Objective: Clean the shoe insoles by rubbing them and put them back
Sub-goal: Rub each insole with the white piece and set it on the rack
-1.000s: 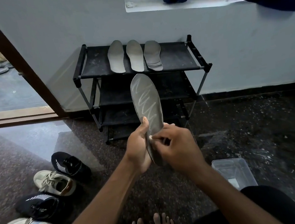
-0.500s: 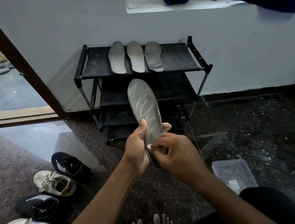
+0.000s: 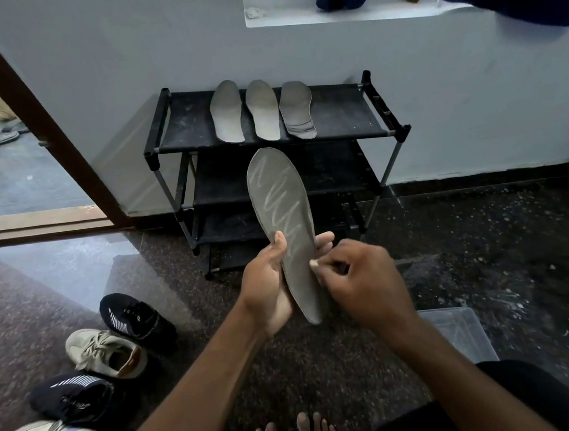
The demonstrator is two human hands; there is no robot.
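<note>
Right hand: the right hand (image 3: pixel 364 284) has its fingers curled in, pinching a small pale piece (image 3: pixel 314 264) against the right edge of the held insole (image 3: pixel 283 215); what the piece is, I can't tell.
Left hand: the left hand (image 3: pixel 265 285) grips the insole low down from behind, thumb laid on the front face, fingertips showing past the far edge.
Held insole: grey, toe up toward 12 o'clock, heel down between the two wrists, with a pale zigzag running down the face.
Other insoles: three grey insoles (image 3: pixel 263 110) lie side by side on the top shelf of the black rack (image 3: pixel 189 127), at 12 o'clock from the hands.
Shoes: four shoes on the floor at 8 o'clock, two black (image 3: pixel 137 319) and two beige (image 3: pixel 106 353), openings up.
Box: a clear plastic box (image 3: pixel 458 334) on the floor at 4 o'clock, just beside the right forearm.
Risk: the insole looks thin and is gripped only near the heel, so hard rubbing could fold it or twist it out of the grip. The pinch is on the very edge, so the piece could slip off and fall to the floor. Four insoles and four shoes also leave room for a mismatch.
Writing: one black shoe has white script on its side, too blurred to read; no brand legible anywhere.
</note>
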